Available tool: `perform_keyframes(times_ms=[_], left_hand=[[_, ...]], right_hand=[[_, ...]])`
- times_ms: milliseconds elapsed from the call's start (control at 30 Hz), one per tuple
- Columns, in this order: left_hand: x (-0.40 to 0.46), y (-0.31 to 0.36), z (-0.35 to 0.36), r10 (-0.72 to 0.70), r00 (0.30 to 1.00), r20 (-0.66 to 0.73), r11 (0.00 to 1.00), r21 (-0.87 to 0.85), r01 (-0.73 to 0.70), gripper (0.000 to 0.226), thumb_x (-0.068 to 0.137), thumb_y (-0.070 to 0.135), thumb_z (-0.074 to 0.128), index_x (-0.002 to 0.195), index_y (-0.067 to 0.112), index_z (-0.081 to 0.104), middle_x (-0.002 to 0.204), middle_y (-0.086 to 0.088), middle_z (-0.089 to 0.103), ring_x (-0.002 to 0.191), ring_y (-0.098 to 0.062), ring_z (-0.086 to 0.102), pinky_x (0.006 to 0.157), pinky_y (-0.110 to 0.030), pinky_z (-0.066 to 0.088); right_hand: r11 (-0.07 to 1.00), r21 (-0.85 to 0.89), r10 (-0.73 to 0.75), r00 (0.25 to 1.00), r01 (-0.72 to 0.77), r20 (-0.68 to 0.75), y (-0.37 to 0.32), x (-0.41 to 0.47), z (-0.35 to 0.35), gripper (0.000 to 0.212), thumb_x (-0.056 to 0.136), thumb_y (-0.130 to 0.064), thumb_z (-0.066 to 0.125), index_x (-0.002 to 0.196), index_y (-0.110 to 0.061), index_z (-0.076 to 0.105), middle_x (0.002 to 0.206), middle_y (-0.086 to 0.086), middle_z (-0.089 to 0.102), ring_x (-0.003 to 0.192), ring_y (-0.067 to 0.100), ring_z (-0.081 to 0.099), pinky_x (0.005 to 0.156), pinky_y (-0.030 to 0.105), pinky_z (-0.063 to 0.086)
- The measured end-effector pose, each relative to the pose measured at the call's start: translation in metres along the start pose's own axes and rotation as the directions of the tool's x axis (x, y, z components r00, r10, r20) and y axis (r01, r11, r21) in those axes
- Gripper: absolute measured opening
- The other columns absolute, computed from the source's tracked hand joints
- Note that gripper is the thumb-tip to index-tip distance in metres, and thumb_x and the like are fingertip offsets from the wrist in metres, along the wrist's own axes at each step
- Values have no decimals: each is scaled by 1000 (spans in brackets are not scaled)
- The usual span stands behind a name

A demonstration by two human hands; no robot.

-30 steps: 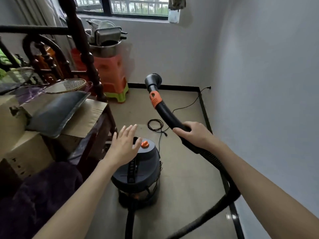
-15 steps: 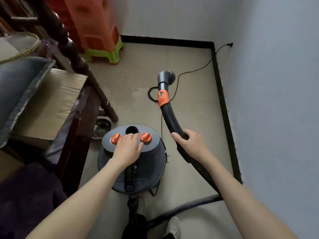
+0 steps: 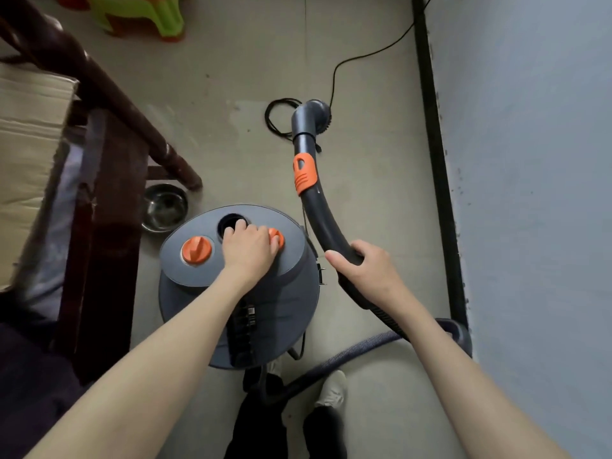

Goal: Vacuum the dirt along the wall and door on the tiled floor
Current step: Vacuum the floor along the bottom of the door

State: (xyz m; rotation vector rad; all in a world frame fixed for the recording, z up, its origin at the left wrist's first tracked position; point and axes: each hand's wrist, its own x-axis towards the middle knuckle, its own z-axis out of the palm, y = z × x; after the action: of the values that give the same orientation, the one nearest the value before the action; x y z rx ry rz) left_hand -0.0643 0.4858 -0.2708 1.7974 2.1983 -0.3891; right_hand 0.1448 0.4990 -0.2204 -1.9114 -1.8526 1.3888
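A round grey canister vacuum [image 3: 284, 306] stands on the tiled floor [image 3: 374, 180] below me. On its lid are two orange knobs; the left knob [image 3: 196, 250] is free. My left hand [image 3: 248, 251] rests on the lid with its fingers curled over the right orange knob [image 3: 277, 238]. My right hand [image 3: 361, 271] grips the curved grey hose handle [image 3: 319, 210], which has an orange slider [image 3: 304, 173] and ends in a round brush nozzle [image 3: 313, 115] near the floor. The ribbed hose [image 3: 344, 357] loops behind my right arm.
The pale wall [image 3: 530, 193] with a black skirting strip [image 3: 437, 154] runs along the right. A black power cord [image 3: 334, 81] lies coiled by the nozzle. A dark wooden furniture frame [image 3: 109, 167] stands left, with a steel bowl [image 3: 164, 207] beside it. A green stool [image 3: 139, 11] is at the top. My shoe [image 3: 332, 389] is below.
My view has tilted down onto the vacuum. My left hand came down onto the lid and slid to the right orange knob. My right hand keeps hold of the hose handle.
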Motion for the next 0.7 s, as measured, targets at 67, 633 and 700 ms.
perform_keyframes(times_ms=[67,633,700], left_hand=[[2,1,-1,-21,1000,-1,1000,-17,21,41,97,35,34,98,9,65,104,-11,66,102,-29,48,77,-36,32],[-14,-10,-39,-132,991,1,801,-589,107,24,95,29,46,102,7,54,99,-9,58,93,-30,55,86,-44,45],[-23,-11,-67,-119,974,-194,746,-665,-41,19,92,19,52,105,5,53,101,-8,51,95,-28,52,88,-45,43]], right_hand=[[1000,-7,-1,1000,1,1,-3,4,0,41,86,-50,66,61,-27,43,49,-16,48,58,10,44,62,36,36],[994,-102,-37,997,44,71,-19,-12,-16,47,84,-54,66,63,-18,45,58,-5,46,63,20,45,62,37,38],[991,-110,-59,994,69,92,-30,-19,-26,43,84,-53,67,62,-20,48,62,1,55,65,23,50,66,41,45]])
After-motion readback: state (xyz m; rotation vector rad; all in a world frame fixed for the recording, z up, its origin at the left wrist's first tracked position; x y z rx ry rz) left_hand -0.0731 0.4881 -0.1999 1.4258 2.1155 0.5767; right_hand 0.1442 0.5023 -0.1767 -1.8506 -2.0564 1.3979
